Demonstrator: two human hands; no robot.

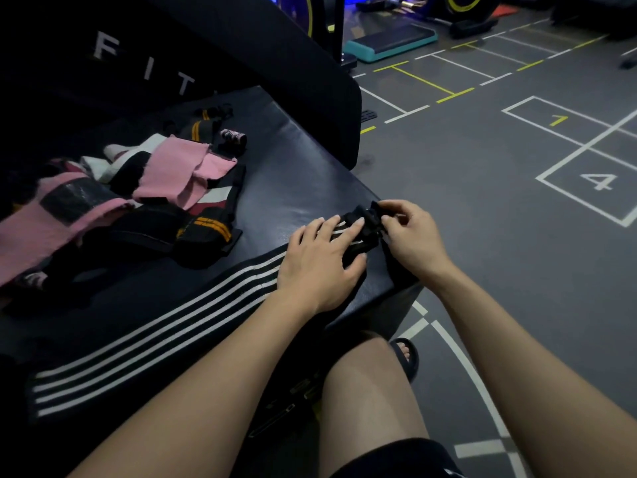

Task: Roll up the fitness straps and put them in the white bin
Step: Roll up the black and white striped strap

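Black strap with four white stripes (pixel 155 343) lies flat along the near edge of the padded black desk (pixel 303 167), running from lower left up to the desk's right corner, where its far end is being started into a roll (pixel 365 222). Left hand (pixel 320 260) lies on the strap, fingers fairly straight, pressing just behind the roll; right hand (pixel 410 232) pinches the roll's end, fingers curled on it. Risks, as I judge: the roll sits right at the desk corner, so a loose pinch could let it drop to the floor (pixel 482 201); the first turns look small and bunched, so if the left hand lifts they may spring open or wind crooked; the long tail near the knee could slide off and drag the roll. Strap looks elastic, woven, wide, long, mostly unrolled. Farther back, a pile of pink and black straps (pixel 113 201) waits, none clearly rolled from here. White bin not in view.
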